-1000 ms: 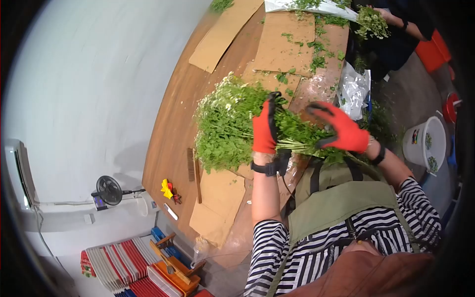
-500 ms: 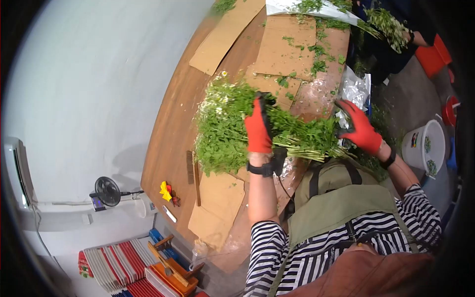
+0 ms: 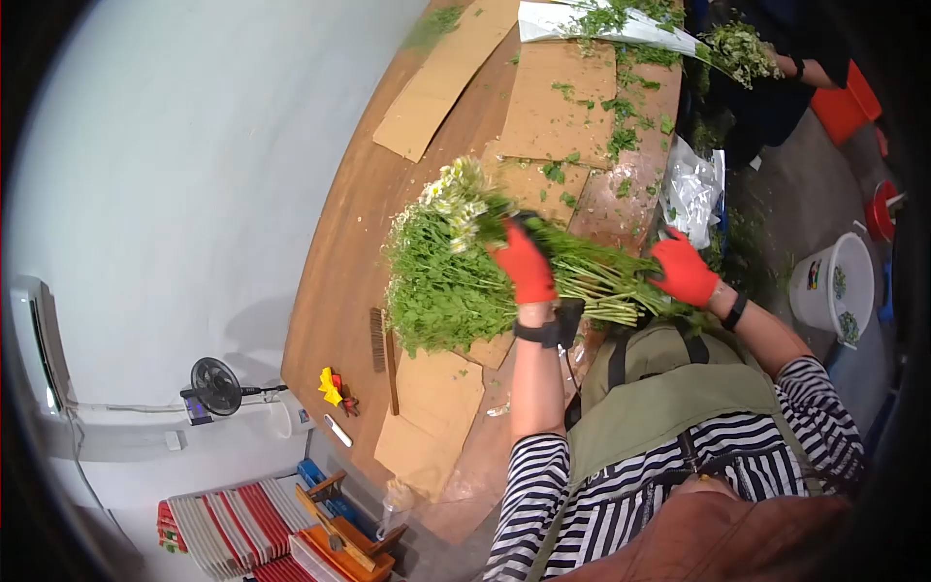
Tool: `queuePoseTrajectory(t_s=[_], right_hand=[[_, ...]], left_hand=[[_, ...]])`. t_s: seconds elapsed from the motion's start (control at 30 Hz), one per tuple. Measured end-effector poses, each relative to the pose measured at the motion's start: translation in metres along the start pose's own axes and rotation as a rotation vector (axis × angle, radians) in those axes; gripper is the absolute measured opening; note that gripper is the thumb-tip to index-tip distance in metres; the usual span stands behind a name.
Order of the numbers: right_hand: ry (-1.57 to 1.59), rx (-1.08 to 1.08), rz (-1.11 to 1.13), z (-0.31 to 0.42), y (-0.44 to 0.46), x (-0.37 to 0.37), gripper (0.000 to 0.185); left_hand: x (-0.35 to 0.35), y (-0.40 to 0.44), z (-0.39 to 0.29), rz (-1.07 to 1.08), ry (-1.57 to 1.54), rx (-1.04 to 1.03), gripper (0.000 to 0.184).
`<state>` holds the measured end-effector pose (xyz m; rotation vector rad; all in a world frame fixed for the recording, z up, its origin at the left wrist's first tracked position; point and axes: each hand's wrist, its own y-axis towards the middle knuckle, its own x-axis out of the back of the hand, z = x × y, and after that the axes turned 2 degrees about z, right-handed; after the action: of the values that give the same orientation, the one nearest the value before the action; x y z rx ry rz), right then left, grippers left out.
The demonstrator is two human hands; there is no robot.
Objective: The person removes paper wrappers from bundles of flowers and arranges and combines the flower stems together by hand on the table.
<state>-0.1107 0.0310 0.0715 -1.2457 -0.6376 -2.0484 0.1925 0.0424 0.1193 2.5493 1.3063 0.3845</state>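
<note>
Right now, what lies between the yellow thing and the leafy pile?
A brush lies between the yellow thing and the leafy pile; the head view shows it.

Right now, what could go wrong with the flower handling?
1. The left hand grips close below the white flowers; squeezing there might crush the blooms.
2. The held stems cross the leafy pile, so pulling could tangle or drag other stems along.
3. The brush lies close beside that pile; a sideways sweep may knock it.
</note>
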Motion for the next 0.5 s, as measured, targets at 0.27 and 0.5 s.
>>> queuePoseTrajectory(t_s=[0.27,0.5], right_hand=[[-0.092,-0.179,0.001,-0.053,-0.062,0.006,0.081],[0.746,-0.181,0.220,0.001,0.017,0.009,0.074]], left_hand=[[0.024,0.035,0.039,0.139,-0.043,0.338,0.054],[0.003,0.024,0.000,0.234,-0.091,0.310,0.059]])
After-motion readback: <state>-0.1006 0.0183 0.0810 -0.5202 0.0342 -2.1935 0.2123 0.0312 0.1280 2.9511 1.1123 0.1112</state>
